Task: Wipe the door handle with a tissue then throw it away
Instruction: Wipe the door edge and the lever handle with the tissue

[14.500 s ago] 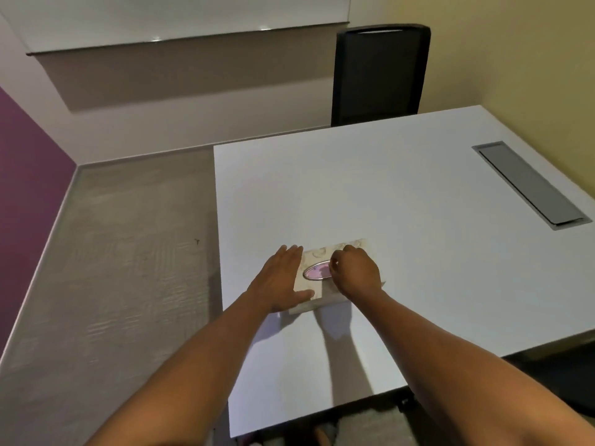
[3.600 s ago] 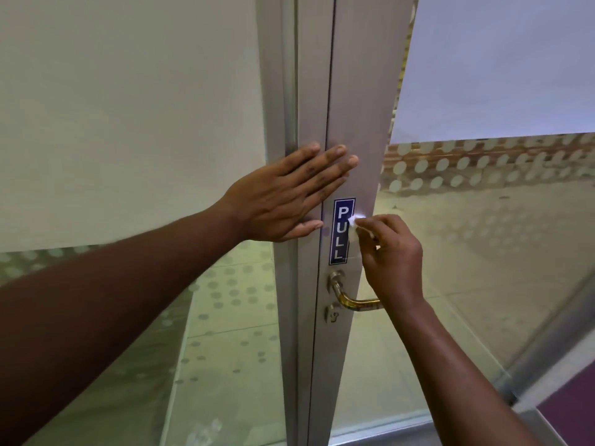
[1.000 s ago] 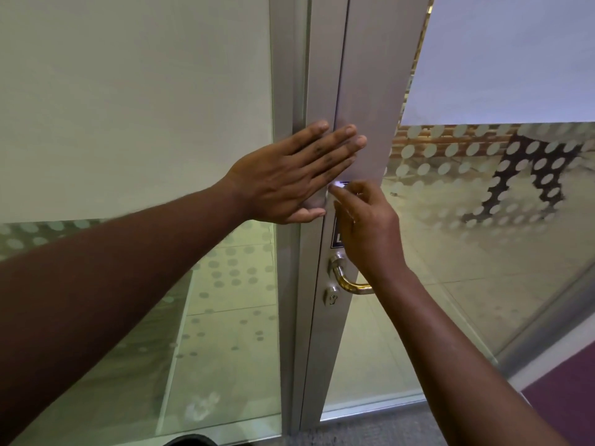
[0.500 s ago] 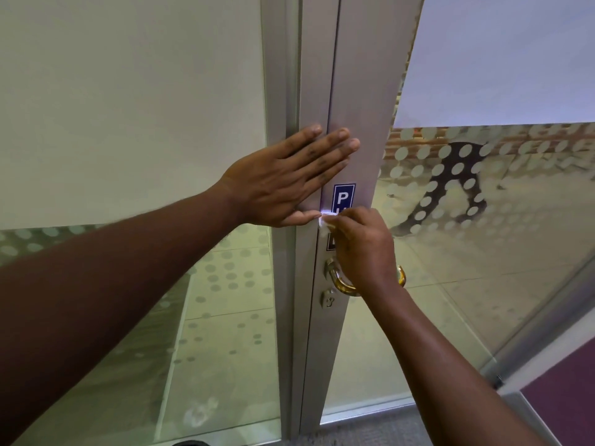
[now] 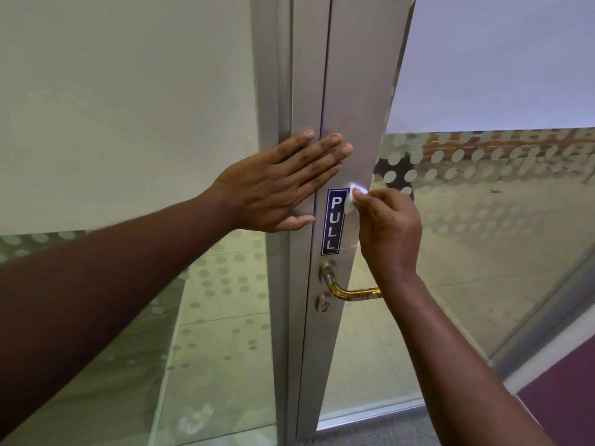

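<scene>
A brass lever door handle [image 5: 351, 292] sticks out of the grey metal door stile [image 5: 351, 101], below a blue PULL sticker [image 5: 334, 221]. My right hand [image 5: 388, 235] pinches a small wad of white tissue [image 5: 354, 196] against the stile, just right of the sticker's top and well above the handle. My right wrist hides the handle's far end. My left hand [image 5: 283, 185] lies flat, fingers spread, across the door frame and stile at the sticker's upper left.
A keyhole [image 5: 323, 304] sits just under the handle. Frosted glass panels with dot patterns flank the frame: a fixed pane [image 5: 128, 123] at left, the door's glass [image 5: 489, 220] at right. Grey carpet [image 5: 380, 429] and a purple wall base [image 5: 563, 403] lie at lower right.
My right hand with the tissue has slid up and to the right, from the sticker's lower left edge to its top right, uncovering the whole sticker. My left hand stays flat on the frame.
</scene>
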Demonstrator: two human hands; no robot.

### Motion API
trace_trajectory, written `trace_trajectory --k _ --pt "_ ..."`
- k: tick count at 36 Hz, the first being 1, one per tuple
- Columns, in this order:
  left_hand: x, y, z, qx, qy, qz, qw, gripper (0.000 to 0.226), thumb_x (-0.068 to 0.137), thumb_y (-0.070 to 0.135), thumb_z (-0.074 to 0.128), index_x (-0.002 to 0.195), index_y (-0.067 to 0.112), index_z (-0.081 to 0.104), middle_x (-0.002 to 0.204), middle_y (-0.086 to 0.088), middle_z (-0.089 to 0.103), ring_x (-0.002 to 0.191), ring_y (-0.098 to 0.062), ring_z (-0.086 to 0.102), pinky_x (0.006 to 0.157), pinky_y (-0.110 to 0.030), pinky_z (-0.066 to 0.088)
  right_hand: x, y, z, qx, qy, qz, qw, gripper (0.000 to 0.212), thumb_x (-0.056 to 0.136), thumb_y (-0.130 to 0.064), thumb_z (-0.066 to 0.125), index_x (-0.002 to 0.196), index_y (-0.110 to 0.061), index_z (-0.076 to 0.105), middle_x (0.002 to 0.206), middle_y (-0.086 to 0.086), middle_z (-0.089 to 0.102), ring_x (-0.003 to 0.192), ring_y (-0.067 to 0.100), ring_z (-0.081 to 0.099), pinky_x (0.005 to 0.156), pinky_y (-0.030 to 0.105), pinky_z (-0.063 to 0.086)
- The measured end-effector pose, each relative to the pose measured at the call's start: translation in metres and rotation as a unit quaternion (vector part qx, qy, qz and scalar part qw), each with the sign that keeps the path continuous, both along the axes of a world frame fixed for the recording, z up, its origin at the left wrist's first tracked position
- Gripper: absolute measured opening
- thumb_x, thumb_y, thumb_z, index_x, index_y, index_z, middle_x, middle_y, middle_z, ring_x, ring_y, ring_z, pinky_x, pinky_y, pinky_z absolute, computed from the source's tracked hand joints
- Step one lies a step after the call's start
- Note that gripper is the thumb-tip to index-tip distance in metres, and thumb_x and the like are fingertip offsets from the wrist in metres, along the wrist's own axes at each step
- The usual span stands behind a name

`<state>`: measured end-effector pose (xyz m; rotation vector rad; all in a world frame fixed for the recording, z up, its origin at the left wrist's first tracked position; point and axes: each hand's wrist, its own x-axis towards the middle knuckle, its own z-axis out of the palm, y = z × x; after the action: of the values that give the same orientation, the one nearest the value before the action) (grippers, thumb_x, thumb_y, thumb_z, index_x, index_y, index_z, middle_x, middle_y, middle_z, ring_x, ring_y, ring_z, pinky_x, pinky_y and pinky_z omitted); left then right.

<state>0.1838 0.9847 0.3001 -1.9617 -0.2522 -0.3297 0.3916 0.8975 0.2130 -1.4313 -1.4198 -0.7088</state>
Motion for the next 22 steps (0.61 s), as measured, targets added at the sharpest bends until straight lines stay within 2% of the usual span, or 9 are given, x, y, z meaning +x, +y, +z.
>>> trace_trajectory --k 4,9,16,22 --pt "0.0 -0.001 0.0 0.0 0.003 0.001 1.0 0.088 0.105 0.063 0.004 0.163 -0.003 0.007 0.17 -0.025 0.003 0.159 -0.038 0.007 0.129 -0.048 0.006 0.0 -0.003 -0.016 -0.035 0.009 -0.023 0.999 0.018 0.09 -0.014 0.074 0.107 -0.014 0.076 0.094 0.008 0.071 0.082 0.028 0.059 0.065 0.045 0.048" --pt "0.0 -0.002 0.001 -0.004 0.001 0.0 1.0 0.088 0.106 0.063 0.006 0.163 -0.004 0.005 0.17 -0.026 0.001 0.159 -0.039 0.006 0.13 -0.049 0.009 0.0 -0.008 -0.034 -0.084 0.03 -0.04 0.995 0.014 0.087 -0.014 0.076 0.101 -0.015 0.077 0.094 0.003 0.071 0.084 0.026 0.057 0.066 0.04 0.044" --pt "0.0 -0.003 0.001 0.0 0.004 0.005 1.0 0.089 0.105 0.064 0.007 0.163 -0.004 0.005 0.17 -0.026 0.002 0.159 -0.039 0.007 0.13 -0.049 0.013 0.002 -0.011 -0.04 -0.096 0.034 -0.051 0.993 0.013 0.081 -0.007 0.079 0.09 -0.015 0.076 0.081 0.001 0.068 0.079 0.025 0.053 0.064 0.038 0.041" --pt "0.0 -0.005 0.002 -0.001 0.008 0.006 1.0 0.088 0.106 0.063 0.004 0.163 -0.004 0.005 0.17 -0.026 0.003 0.158 -0.039 0.007 0.129 -0.049 0.014 0.0 -0.01 -0.027 -0.066 -0.001 -0.05 0.997 0.009 0.085 -0.011 0.077 0.094 -0.013 0.076 0.074 0.006 0.063 0.073 0.027 0.052 0.06 0.04 0.04"
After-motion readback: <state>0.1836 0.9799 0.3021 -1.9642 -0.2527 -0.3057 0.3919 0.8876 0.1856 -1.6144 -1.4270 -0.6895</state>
